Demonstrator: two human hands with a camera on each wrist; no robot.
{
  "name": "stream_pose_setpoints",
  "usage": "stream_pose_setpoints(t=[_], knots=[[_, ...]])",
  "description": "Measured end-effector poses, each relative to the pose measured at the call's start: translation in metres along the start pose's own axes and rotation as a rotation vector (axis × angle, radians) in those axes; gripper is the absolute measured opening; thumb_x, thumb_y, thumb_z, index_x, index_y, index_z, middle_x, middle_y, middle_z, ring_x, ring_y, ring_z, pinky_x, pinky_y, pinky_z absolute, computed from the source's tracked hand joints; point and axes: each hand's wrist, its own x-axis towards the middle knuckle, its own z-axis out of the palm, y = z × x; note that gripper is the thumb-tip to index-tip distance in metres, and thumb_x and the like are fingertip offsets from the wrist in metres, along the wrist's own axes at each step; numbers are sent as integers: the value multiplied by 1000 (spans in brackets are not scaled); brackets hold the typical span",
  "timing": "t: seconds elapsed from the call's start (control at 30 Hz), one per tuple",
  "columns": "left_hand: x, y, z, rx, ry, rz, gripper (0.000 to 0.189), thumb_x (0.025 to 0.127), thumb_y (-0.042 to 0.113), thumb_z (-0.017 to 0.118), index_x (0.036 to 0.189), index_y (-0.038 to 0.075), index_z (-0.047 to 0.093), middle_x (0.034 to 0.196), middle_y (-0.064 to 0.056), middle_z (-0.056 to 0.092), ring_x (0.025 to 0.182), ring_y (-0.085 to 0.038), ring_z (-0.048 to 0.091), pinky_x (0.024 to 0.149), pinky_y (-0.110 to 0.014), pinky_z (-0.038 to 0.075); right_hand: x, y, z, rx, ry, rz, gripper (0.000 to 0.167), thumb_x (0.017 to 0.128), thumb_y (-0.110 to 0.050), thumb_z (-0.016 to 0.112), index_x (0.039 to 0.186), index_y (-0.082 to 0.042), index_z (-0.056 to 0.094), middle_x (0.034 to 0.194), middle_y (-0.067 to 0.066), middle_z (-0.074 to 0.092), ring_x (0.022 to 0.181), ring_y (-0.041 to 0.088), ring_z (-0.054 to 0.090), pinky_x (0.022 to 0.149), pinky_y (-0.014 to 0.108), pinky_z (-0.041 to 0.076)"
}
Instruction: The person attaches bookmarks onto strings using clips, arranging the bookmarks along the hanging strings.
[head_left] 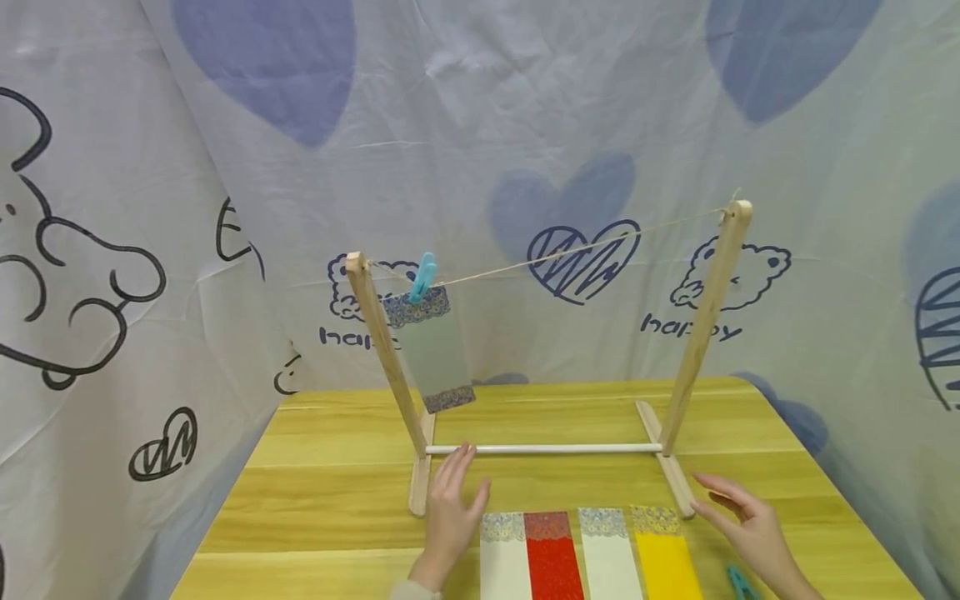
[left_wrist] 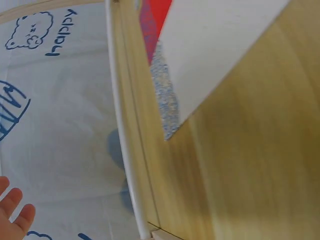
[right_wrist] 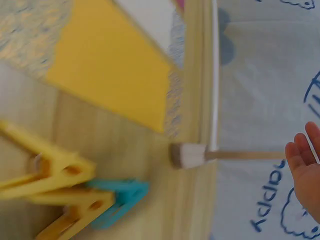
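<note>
My left hand [head_left: 450, 510] is over the table in front of the rack's left foot, fingers extended and holding nothing. To its right lie cards with patterned ends: a white card [head_left: 504, 571], a red card [head_left: 553, 560], another white card [head_left: 611, 562] and a yellow card [head_left: 667, 567]. My right hand [head_left: 750, 533] hovers beside the rack's right foot, thumb and fingers apart, with nothing between them. Below it is a teal clothespin [head_left: 741, 583]. The right wrist view also shows yellow clothespins [right_wrist: 55, 162] next to the teal one.
A wooden rack with a left post [head_left: 386, 354], a right post [head_left: 705, 329] and a white crossbar [head_left: 555, 449] stands on the table. A blue clothespin [head_left: 423, 279] holds a pale card [head_left: 437, 358] on its string [head_left: 600, 243]. A printed curtain [head_left: 480, 100] hangs behind.
</note>
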Motion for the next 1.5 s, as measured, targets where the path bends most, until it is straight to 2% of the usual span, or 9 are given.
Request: stream_pose_setpoints(t=[0.1, 0.2, 0.47, 0.73, 0.87, 1.0, 1.13, 1.37, 1.5], knots=[[-5, 0, 1, 4, -66, -1, 54, 67, 10, 73, 116, -4, 54, 118, -20, 53, 104, -37, 50, 86, -50, 40, -10, -1, -4, -114, 23, 37, 40, 80, -3, 65, 119, 0, 55, 115, -1, 57, 103, 2, 51, 79, 12, 42], [-9, -2, 2, 11, -143, -6, 60, 67, 13, 73, 120, -3, 51, 121, -21, 50, 105, -40, 49, 85, -54, 39, -15, -33, -6, -164, 24, 76, 41, 77, -3, 68, 116, 5, 55, 110, -15, 56, 98, -6, 50, 76, 10, 43], [-19, -5, 3, 38, -347, -61, 78, 64, 20, 77, 131, 4, 42, 129, -20, 43, 110, -43, 44, 84, -60, 36, -23, -71, -20, -188, -134, 324, 45, 78, -6, 67, 117, 10, 51, 102, -31, 48, 89, -12, 48, 69, 18, 47], [-29, -8, 3, 60, -640, -119, 92, 62, 31, 77, 139, 14, 31, 138, -18, 31, 120, -39, 34, 91, -59, 30, -33, -43, -48, -5, -449, 243, 50, 82, -5, 62, 128, 4, 44, 115, -32, 40, 99, -14, 41, 70, 40, 50], [-30, -9, 4, 52, -715, -106, 93, 62, 37, 75, 140, 15, 30, 140, -18, 27, 121, -41, 31, 92, -61, 28, -33, -33, -57, 133, -594, 267, 54, 85, -4, 58, 134, -22, 43, 114, -31, 45, 86, -4, 49, 59, 28, 48], [-31, -10, 4, 59, -789, -109, 97, 59, 41, 76, 140, 17, 29, 142, -19, 23, 123, -43, 28, 94, -60, 25, -33, -26, -62, 313, -721, 317, 62, 87, 0, 52, 127, -45, 41, 95, -6, 59, 71, 12, 52, 51, 23, 41], [-34, -12, 4, 95, -852, -96, 101, 55, 45, 76, 141, 20, 28, 142, -19, 23, 123, -43, 27, 94, -60, 25, -33, -22, -63, 464, -805, 316, 67, 89, 6, 46, 128, -47, 37, 85, 4, 59, 66, 8, 54, 54, 23, 47], [-37, -14, 4, 107, -928, -60, 108, 48, 44, 77, 141, 18, 28, 141, -20, 25, 122, -44, 27, 92, -61, 26, -31, -18, -65, 557, -888, 325, 69, 89, 8, 44, 132, -45, 34, 104, -4, 55, 65, 2, 54, 54, 18, 46], [-37, -15, 4, 101, -973, -49, 107, 48, 43, 79, 140, 17, 30, 140, -19, 28, 121, -44, 29, 91, -61, 28, -30, -15, -67, 530, -916, 380, 71, 86, 10, 45, 129, -47, 37, 81, 3, 57, 48, 10, 42, 42, 22, 38]])
